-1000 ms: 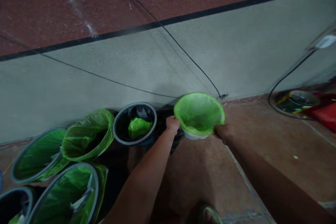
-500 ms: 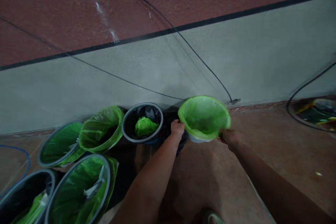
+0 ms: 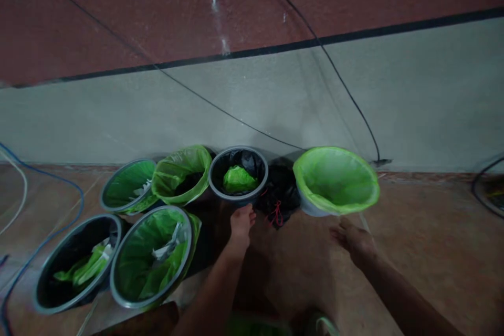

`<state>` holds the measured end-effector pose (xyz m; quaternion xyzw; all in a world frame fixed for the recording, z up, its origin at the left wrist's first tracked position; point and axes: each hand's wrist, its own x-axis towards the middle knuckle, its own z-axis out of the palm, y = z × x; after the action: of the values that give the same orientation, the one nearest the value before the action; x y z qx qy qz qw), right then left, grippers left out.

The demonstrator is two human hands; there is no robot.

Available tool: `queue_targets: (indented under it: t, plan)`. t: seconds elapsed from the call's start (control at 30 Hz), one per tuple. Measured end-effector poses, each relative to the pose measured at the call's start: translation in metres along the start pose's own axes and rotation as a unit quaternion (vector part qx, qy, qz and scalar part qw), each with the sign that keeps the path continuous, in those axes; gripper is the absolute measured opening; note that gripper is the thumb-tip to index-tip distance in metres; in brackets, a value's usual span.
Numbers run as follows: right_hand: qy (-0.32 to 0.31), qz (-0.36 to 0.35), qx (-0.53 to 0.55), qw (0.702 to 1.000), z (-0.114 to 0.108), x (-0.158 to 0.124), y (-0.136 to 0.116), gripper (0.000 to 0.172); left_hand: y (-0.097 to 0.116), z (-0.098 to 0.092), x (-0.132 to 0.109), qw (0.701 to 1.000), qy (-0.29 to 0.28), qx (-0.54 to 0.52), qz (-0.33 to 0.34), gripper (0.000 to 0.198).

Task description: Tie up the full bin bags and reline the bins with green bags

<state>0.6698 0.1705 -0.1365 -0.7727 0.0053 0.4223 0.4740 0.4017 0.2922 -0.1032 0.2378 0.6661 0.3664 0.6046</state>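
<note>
A light-coloured trash bin [image 3: 334, 181] stands by the wall, its green bag folded over the rim. My right hand [image 3: 354, 240] is just below its front edge, fingers apart and holding nothing. To the left, my left hand [image 3: 241, 224] hangs in front of a dark bin with a grey rim [image 3: 238, 197]; its fingers are loosely bent with nothing in them. A crumpled green bag [image 3: 239, 179] lies inside that dark bin. Between the two bins sits a tied black garbage bag [image 3: 279, 189] with a red string.
More bins stand at left: one with a loose green liner [image 3: 181, 174], a green-lined one [image 3: 128, 186] by the wall, and two nearer ones, a green-lined bin [image 3: 151, 257] and a dark bin [image 3: 76, 265]. A blue cable [image 3: 81, 197] runs over the tiled floor.
Both hands have let go of the green-lined bin's rim. My left hand has moved left, away from it. The view has turned left, showing more of the bins there and the black bag.
</note>
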Motion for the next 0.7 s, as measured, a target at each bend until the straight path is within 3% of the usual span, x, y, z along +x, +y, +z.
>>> queue_targets:
  t: [0.1, 0.2, 0.33, 0.53, 0.7]
  plan:
    - [-0.097, 0.018, -0.07, 0.993, 0.034, -0.039, 0.013, 0.011, 0.003, -0.033, 0.001, 0.999, 0.042, -0.006, -0.002, 0.02]
    - [-0.179, -0.019, -0.153, 0.972, 0.072, -0.077, 0.024, 0.017, 0.001, -0.056, 0.0, 0.998, 0.065, -0.006, -0.007, 0.016]
    - [-0.21, -0.047, -0.196, 0.957, 0.117, -0.105, 0.015, 0.021, 0.007, -0.071, -0.004, 0.997, 0.067, -0.022, -0.018, 0.02]
    - [-0.189, -0.079, -0.127, 0.971, 0.182, -0.105, -0.03, 0.031, 0.044, -0.067, 0.017, 0.997, 0.073, 0.019, -0.004, 0.037]
    - [-0.136, -0.086, -0.144, 0.976, 0.229, -0.078, -0.035, 0.035, 0.06, -0.047, 0.055, 0.989, 0.049, 0.141, 0.0, 0.036]
